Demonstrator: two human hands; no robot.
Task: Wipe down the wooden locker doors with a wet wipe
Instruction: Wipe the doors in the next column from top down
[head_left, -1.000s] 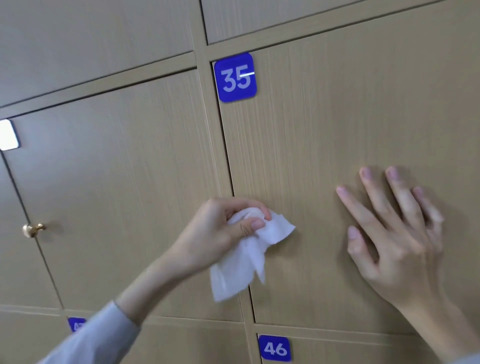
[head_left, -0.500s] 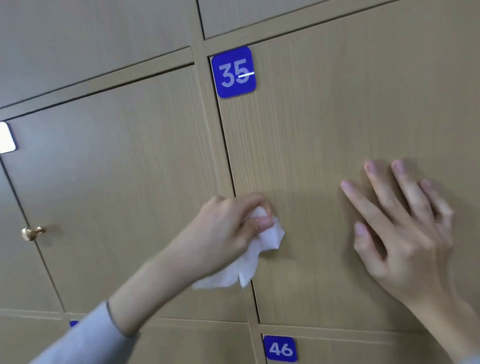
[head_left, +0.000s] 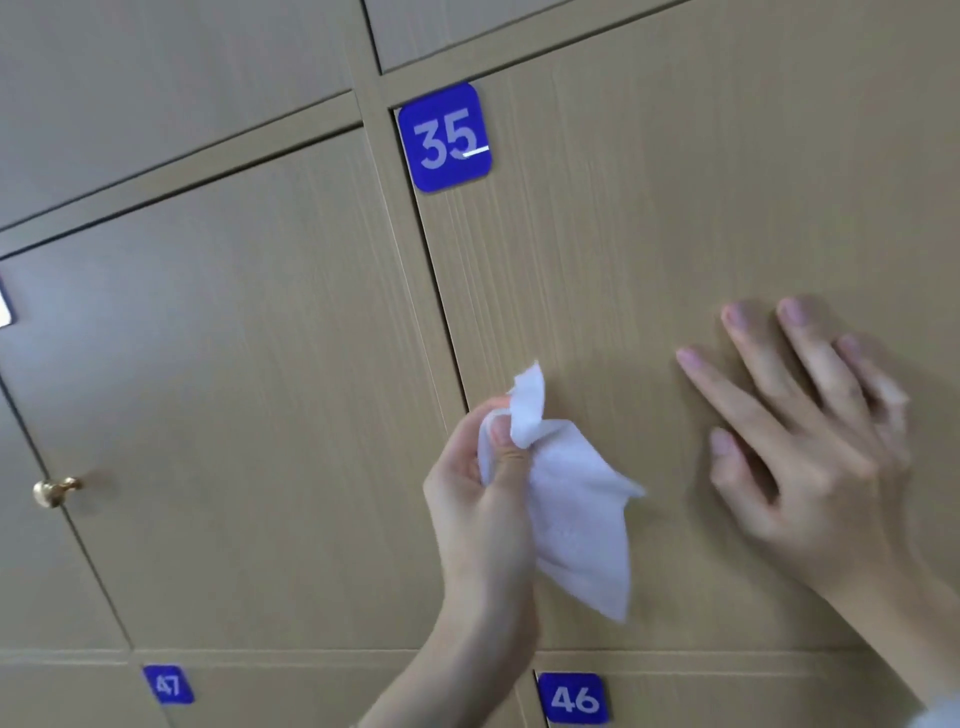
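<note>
A white wet wipe (head_left: 571, 499) hangs crumpled from my left hand (head_left: 478, 488), which pinches its top between thumb and fingers in front of the lower left part of wooden locker door 35 (head_left: 649, 249). The wipe's loose end droops down over the door. My right hand (head_left: 810, 441) lies flat on the same door to the right, fingers spread and pointing up, holding nothing. The neighbouring locker door (head_left: 234, 389) fills the left of the view.
A blue plate reading 35 (head_left: 445, 137) sits at the door's top left corner. Blue plates 46 (head_left: 572, 698) and 47 (head_left: 168, 684) mark the lockers below. A small brass knob (head_left: 52, 491) sticks out at the left door's edge.
My left hand has turned and drawn back from the door seam, so the wipe now hangs open and loose to the right. My right hand stays flat on the door.
</note>
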